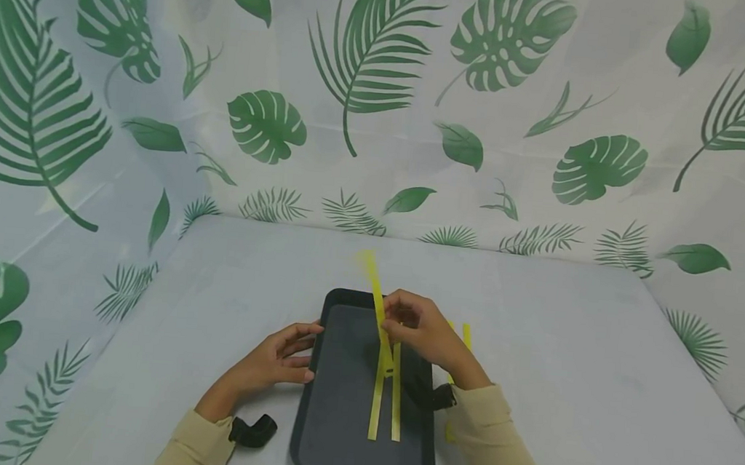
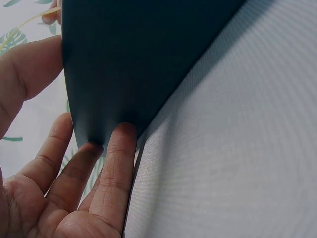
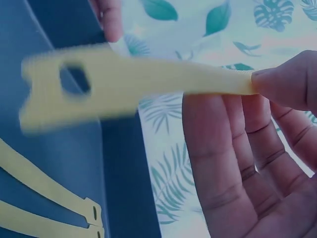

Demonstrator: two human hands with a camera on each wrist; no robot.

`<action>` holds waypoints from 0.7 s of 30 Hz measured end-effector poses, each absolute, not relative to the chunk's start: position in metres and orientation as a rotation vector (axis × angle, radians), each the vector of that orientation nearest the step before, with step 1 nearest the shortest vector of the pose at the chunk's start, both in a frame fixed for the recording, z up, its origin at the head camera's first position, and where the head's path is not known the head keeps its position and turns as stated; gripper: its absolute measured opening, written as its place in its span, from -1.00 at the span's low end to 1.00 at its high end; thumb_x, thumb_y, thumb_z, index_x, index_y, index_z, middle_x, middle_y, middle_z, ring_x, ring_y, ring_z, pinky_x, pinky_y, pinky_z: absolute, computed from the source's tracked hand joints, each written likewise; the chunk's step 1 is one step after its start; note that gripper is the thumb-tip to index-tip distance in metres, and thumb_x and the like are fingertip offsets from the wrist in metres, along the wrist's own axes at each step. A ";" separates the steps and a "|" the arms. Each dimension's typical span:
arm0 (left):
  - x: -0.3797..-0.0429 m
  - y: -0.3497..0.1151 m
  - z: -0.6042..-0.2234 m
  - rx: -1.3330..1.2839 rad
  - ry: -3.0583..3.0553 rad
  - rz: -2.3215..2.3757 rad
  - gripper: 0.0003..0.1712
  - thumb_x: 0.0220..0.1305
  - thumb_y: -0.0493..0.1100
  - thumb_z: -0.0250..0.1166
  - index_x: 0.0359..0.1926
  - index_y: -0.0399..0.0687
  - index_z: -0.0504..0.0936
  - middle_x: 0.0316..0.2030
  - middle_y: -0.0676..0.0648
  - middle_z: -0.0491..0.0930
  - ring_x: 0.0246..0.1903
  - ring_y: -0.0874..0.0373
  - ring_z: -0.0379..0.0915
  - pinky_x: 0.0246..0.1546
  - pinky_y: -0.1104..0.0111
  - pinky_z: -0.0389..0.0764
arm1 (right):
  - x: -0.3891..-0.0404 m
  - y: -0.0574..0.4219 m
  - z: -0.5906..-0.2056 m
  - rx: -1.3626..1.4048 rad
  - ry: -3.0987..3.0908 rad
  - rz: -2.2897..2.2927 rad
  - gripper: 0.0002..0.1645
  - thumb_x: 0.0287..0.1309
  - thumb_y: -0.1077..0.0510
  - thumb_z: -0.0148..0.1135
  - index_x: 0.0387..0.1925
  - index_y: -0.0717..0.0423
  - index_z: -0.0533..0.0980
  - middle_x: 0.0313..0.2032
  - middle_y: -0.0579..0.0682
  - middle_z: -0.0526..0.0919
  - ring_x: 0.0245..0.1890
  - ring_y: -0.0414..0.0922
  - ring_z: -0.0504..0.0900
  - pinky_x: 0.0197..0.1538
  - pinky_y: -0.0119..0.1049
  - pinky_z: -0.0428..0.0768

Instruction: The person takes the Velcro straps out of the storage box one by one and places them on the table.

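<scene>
My right hand (image 1: 427,332) pinches a yellow hook-and-loop cable tie (image 1: 377,298) between thumb and fingers, above the dark tray (image 1: 339,405). In the right wrist view the slotted end of this cable tie (image 3: 111,84) sticks out from the fingertips, slightly blurred. Two more yellow cable ties (image 1: 375,408) lie lengthwise side by side in the tray, their slotted heads (image 3: 94,212) showing in the right wrist view. At the tray's left side is my left hand (image 1: 266,363), its fingers loosely extended. The left wrist view has those fingertips touching the tray's outer wall (image 2: 124,64).
More yellow strips (image 1: 467,333) lie on the table right of the tray, partly hidden by my right arm. The white tabletop (image 1: 245,266) meets a leaf-patterned cloth backdrop (image 1: 377,174) behind and at both sides. Both wrists carry a black camera mount (image 1: 255,431).
</scene>
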State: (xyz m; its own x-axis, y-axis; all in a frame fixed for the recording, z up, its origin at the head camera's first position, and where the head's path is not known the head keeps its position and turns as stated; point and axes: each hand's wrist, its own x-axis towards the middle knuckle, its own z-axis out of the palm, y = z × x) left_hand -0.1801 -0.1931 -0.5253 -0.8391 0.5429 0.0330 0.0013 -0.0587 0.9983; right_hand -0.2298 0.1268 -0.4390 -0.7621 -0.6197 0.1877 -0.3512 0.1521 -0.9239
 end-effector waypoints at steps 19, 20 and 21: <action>-0.178 -0.192 -0.526 0.580 1.835 1.957 -0.05 0.35 -0.28 0.51 0.56 -0.53 0.18 0.66 -0.50 -0.09 0.57 -0.54 0.02 0.35 0.34 0.58 | -0.207 0.152 -0.439 -0.693 2.140 -1.752 -0.66 0.48 0.38 0.21 0.14 0.53 0.38 -0.20 0.11 0.60 -0.28 -0.10 0.72 -0.20 -0.11 0.86; -0.179 -0.192 -0.526 0.580 1.835 1.958 -0.05 0.35 -0.28 0.51 0.56 -0.53 0.18 0.67 -0.50 -0.09 0.57 -0.54 0.02 0.36 0.34 0.58 | -0.205 0.153 -0.438 -0.680 2.145 -1.748 -0.66 0.48 0.36 0.21 0.14 0.51 0.38 -0.20 0.11 0.59 -0.27 -0.10 0.71 -0.21 -0.12 0.86; -0.179 -0.192 -0.525 0.581 1.840 1.958 -0.04 0.35 -0.28 0.51 0.56 -0.53 0.19 0.66 -0.50 -0.09 0.57 -0.54 0.02 0.36 0.34 0.58 | -0.203 0.154 -0.438 -0.666 2.145 -1.745 -0.65 0.49 0.35 0.22 0.14 0.49 0.38 -0.20 0.10 0.57 -0.26 -0.10 0.71 -0.21 -0.13 0.86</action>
State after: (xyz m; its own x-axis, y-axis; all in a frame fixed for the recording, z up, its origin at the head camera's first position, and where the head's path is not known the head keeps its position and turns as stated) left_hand -0.1787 -0.1917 -0.5253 -0.8377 0.5451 0.0332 -0.0007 -0.0619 0.9981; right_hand -0.2030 0.1539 -0.4379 -0.8490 -0.5250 0.0600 -0.1656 0.1565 -0.9737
